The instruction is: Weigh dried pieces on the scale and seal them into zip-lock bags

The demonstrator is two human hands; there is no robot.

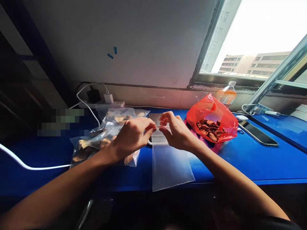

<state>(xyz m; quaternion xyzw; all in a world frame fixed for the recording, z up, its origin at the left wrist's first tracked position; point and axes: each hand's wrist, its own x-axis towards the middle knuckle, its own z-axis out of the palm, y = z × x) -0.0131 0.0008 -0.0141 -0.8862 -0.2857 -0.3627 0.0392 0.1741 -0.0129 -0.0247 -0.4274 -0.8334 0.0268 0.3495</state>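
Note:
A clear zip bag lies flat over the front of the blue desk, with nothing visible inside. At its top edge, along a thin red line, my left hand pinches the left part between thumb and fingers. My right hand pinches the same edge a short way to the right. Just behind the hands is a flat greyish object, mostly hidden. To the left lie several clear bags filled with pale brown dried pieces. An open red plastic bag at the right holds dark brown dried pieces.
A bottle of orange drink stands by the window behind the red bag. A phone and a white earphone case lie on the right of the desk. A white cable runs along the left; a charger sits at the back.

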